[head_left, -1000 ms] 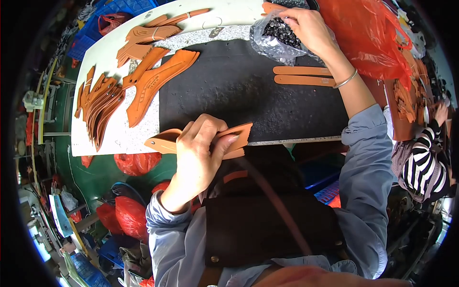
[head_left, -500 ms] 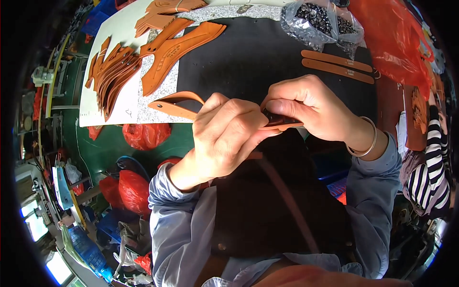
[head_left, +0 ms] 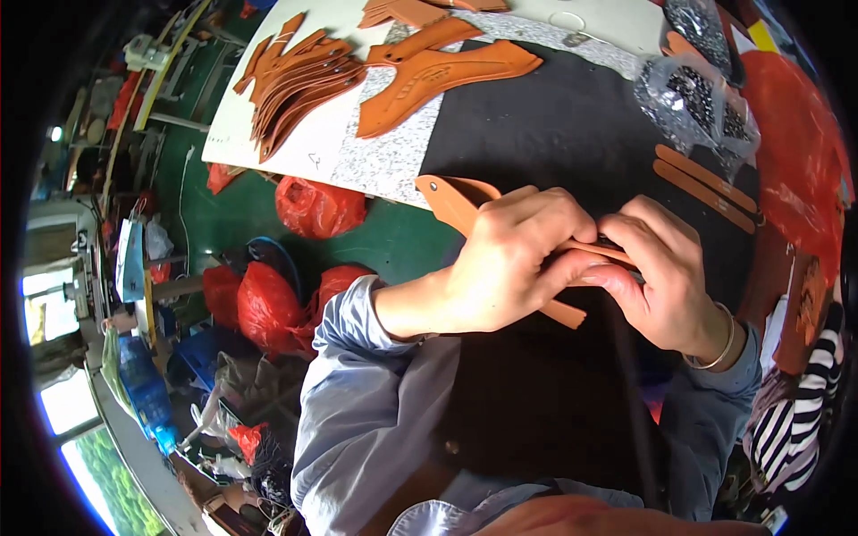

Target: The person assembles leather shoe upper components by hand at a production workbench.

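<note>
My left hand (head_left: 527, 259) is closed around a tan leather piece (head_left: 454, 210), whose pointed end with a small metal snap sticks out to the left behind the knuckles. A narrow strap end of the same tan leather (head_left: 565, 314) shows below the fingers. At the other side my right hand (head_left: 657, 272) pinches the leather's edge between thumb and fingers. A bit of something dark shows between the two hands; its kind is mostly hidden by the fingers. Both hands are held close together over the near edge of the black mat (head_left: 527, 116).
A fanned stack of brown leather pieces (head_left: 304, 94) and a shaped leather piece (head_left: 438, 80) lie at the far left. Two leather straps (head_left: 706, 189) lie on the right near a clear bag of small dark metal parts (head_left: 693, 103). A red plastic bag (head_left: 795, 152) stands beyond.
The view has shifted, so the table contents sit farther right and higher. My hands have turned the leather piece; its strap end now shows below, and the right thumb presses from underneath.
</note>
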`<state>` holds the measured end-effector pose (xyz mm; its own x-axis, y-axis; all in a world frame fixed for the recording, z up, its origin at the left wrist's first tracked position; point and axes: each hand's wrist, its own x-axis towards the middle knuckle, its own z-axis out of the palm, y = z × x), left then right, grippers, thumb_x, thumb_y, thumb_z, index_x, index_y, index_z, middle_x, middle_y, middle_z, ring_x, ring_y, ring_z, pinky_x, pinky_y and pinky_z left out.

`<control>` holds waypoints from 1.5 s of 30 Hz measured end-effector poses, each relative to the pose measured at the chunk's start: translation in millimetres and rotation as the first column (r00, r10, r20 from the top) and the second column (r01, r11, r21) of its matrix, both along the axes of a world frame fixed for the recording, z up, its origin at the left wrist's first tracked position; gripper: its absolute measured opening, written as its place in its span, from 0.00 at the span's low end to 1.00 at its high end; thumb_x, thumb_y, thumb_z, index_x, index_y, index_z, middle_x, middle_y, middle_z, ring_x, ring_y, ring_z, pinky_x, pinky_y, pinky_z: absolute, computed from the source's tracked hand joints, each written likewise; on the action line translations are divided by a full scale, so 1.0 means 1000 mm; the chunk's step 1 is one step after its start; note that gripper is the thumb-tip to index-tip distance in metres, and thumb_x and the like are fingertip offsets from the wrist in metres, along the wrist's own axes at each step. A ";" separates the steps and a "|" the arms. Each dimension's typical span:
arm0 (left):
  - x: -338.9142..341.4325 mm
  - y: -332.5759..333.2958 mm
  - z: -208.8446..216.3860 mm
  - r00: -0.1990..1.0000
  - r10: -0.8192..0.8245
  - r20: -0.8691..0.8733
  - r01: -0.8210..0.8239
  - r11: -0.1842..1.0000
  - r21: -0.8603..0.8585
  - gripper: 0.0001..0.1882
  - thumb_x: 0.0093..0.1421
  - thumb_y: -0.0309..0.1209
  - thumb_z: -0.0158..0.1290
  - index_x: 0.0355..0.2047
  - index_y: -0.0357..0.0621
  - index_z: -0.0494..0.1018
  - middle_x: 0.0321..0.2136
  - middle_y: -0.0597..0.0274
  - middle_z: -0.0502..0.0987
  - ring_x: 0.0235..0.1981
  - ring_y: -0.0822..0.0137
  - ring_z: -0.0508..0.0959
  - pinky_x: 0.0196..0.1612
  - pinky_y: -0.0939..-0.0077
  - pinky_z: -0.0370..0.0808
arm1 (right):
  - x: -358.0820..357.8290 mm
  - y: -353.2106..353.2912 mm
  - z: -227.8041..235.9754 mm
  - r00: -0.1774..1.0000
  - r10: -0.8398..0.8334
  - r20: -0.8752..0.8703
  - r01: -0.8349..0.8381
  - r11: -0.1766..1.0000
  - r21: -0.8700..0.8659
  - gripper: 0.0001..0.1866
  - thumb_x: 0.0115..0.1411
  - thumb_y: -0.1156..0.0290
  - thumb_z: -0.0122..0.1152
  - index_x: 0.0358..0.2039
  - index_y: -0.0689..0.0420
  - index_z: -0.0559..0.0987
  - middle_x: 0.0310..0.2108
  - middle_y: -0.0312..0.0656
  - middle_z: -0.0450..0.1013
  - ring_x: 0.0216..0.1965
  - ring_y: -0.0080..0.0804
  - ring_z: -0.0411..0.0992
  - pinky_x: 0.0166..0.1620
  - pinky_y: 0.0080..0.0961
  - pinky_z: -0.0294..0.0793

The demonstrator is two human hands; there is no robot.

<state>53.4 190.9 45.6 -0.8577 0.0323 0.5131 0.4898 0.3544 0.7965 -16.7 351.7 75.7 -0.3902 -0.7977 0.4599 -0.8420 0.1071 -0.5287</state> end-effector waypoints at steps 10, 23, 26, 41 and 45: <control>-0.040 -0.108 0.032 0.885 0.240 -0.399 -0.444 0.693 -0.568 0.11 0.43 0.22 0.61 0.27 0.39 0.70 0.21 0.59 0.72 0.22 0.65 0.74 0.25 0.75 0.70 | -0.025 -0.016 0.007 0.980 0.019 0.197 -0.004 0.997 -0.076 0.28 0.50 0.64 0.61 0.49 0.66 0.66 0.39 0.46 0.68 0.30 0.30 0.64 0.35 0.23 0.66; -0.067 -0.238 -0.054 0.712 0.551 -0.436 -0.611 0.180 -0.771 0.15 0.45 0.40 0.60 0.30 0.46 0.74 0.29 0.61 0.73 0.34 0.62 0.73 0.32 0.70 0.68 | -0.050 0.054 -0.018 0.893 -0.368 0.259 0.352 0.930 0.109 0.16 0.48 0.83 0.52 0.41 0.64 0.71 0.42 0.41 0.67 0.30 0.23 0.66 0.37 0.18 0.65; -0.052 -0.207 -0.060 0.879 0.466 -0.100 -0.393 0.589 -0.706 0.18 0.42 0.37 0.63 0.32 0.40 0.76 0.33 0.56 0.73 0.37 0.54 0.72 0.41 0.64 0.69 | -0.057 0.083 -0.023 0.848 -0.483 0.219 0.469 0.875 0.117 0.13 0.50 0.83 0.51 0.39 0.65 0.72 0.40 0.40 0.67 0.30 0.21 0.65 0.37 0.16 0.65; -0.022 -0.055 -0.001 0.918 -0.131 0.373 0.030 0.964 0.266 0.10 0.52 0.18 0.53 0.34 0.39 0.66 0.25 0.61 0.73 0.25 0.74 0.73 0.29 0.84 0.69 | -0.123 0.164 -0.061 0.826 -0.454 -0.334 0.554 0.764 0.331 0.07 0.48 0.77 0.57 0.30 0.63 0.73 0.30 0.43 0.69 0.34 0.42 0.69 0.36 0.32 0.68; -0.034 -0.009 -0.042 0.828 0.133 0.544 -0.057 0.986 -0.155 0.07 0.50 0.21 0.57 0.27 0.37 0.69 0.22 0.62 0.74 0.23 0.79 0.72 0.25 0.87 0.67 | -0.131 0.155 -0.069 0.810 -0.358 -0.465 0.549 0.741 0.387 0.08 0.45 0.74 0.57 0.29 0.59 0.75 0.29 0.39 0.70 0.36 0.36 0.69 0.41 0.30 0.68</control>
<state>19.2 181.6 4.0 -0.9983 -0.0327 -0.0483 -0.0582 0.4920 0.8687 -147.6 506.8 6.6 -0.6594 -0.7128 0.2389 -0.7320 0.6812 0.0122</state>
